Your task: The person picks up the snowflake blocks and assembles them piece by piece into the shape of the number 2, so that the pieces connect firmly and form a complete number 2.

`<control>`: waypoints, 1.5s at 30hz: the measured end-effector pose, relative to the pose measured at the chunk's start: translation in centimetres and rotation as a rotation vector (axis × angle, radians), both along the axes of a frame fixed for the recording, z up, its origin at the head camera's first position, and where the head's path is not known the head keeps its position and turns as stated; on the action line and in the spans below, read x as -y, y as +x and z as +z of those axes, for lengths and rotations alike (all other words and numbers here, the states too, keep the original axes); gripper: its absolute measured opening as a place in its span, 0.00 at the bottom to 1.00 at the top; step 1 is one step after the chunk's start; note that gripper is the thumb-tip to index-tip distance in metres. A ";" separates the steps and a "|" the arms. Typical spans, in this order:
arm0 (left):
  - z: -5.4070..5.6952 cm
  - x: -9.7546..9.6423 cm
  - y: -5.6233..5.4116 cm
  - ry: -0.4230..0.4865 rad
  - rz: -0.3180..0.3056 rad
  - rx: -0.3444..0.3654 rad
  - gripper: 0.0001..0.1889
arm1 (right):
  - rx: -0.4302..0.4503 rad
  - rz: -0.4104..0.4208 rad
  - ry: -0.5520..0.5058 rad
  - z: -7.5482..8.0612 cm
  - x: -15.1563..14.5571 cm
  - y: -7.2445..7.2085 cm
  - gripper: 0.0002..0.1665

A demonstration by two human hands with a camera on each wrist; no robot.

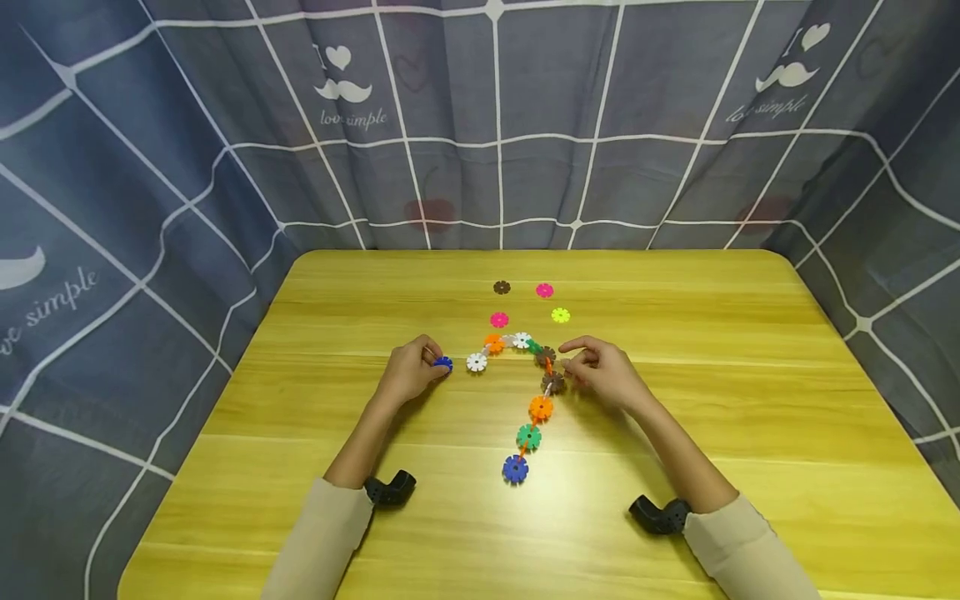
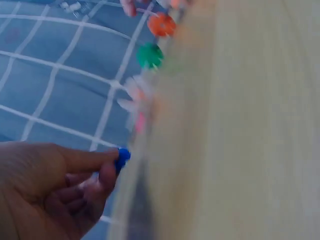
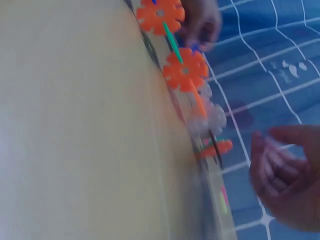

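My left hand [image 1: 409, 369] pinches a blue snowflake disc [image 1: 444, 364] between thumb and fingertips, just left of a chain of slotted snowflake discs. The blue disc [image 2: 122, 159] also shows at the fingertips in the left wrist view. A white disc [image 1: 477, 362] forms the chain's left end. From there the chain arches over and down through an orange disc [image 1: 541, 407] and a green disc [image 1: 528, 437] to a blue end disc [image 1: 515, 469]. My right hand [image 1: 606, 375] is beside the brown discs [image 1: 553, 382], fingers loosely bent, holding nothing.
Beyond the chain lie loose discs: a brown one [image 1: 502, 287], a pink one [image 1: 545, 290], another pink disc [image 1: 499, 320] and a yellow disc [image 1: 560, 316]. A grey checked curtain [image 1: 457, 183] hangs along the back and sides of the wooden table [image 1: 697, 333].
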State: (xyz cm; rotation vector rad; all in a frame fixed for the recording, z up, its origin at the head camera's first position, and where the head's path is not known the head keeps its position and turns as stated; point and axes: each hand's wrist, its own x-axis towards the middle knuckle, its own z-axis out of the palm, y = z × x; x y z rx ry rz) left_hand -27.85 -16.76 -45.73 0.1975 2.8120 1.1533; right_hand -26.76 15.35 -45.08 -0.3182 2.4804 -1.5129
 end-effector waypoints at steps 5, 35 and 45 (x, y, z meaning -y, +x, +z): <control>2.9 -2.8 1.3 0.340 -0.095 0.027 0.07 | -0.031 0.117 -0.292 0.2 2.1 0.3 0.19; -2.6 -6.3 8.1 0.655 -0.450 0.824 0.07 | -0.224 0.240 -0.314 -4.1 1.4 8.7 0.07; -3.0 -5.9 7.9 0.701 -0.442 0.827 0.07 | -0.462 0.291 -0.209 -3.2 3.0 9.5 0.11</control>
